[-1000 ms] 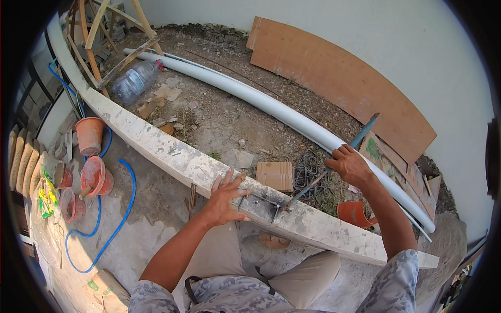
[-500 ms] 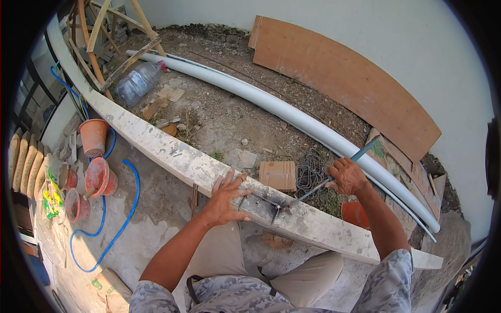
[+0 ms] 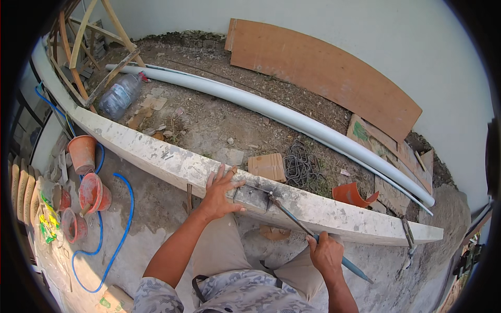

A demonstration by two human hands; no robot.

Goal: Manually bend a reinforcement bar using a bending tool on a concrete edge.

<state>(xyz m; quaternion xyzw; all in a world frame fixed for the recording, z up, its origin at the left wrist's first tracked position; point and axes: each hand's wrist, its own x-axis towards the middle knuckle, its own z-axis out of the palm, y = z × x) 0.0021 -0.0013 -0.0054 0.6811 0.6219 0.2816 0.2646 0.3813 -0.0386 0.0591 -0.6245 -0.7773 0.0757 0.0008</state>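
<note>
A long pale beam (image 3: 156, 156), stained with grey patches, runs across in front of me. On it lies a dark metal plate (image 3: 254, 198) with a thin bent steel rod (image 3: 257, 188) around its edge. My left hand (image 3: 221, 194) rests on the beam beside the plate, fingers spread over the rod's left end. My right hand (image 3: 327, 254) is wrapped around a rebar bending bar (image 3: 295, 220) with a blue-grey handle. The bar's tip meets the rod at the plate's right corner, and its handle slants toward me over the near side of the beam.
Beyond the beam lie a cardboard box (image 3: 266, 167), coiled dark wire (image 3: 304, 169), a broken orange piece (image 3: 354, 194), a long white pipe (image 3: 250, 104) and a plywood sheet (image 3: 323, 68). Orange buckets (image 3: 83, 154) and a blue hose (image 3: 128, 208) are at left. A clamp (image 3: 408, 235) grips the beam's right end.
My right hand has swung the bending bar from the far side of the beam round to the near side, toward me. My left hand stays on the beam. The view has shifted slightly.
</note>
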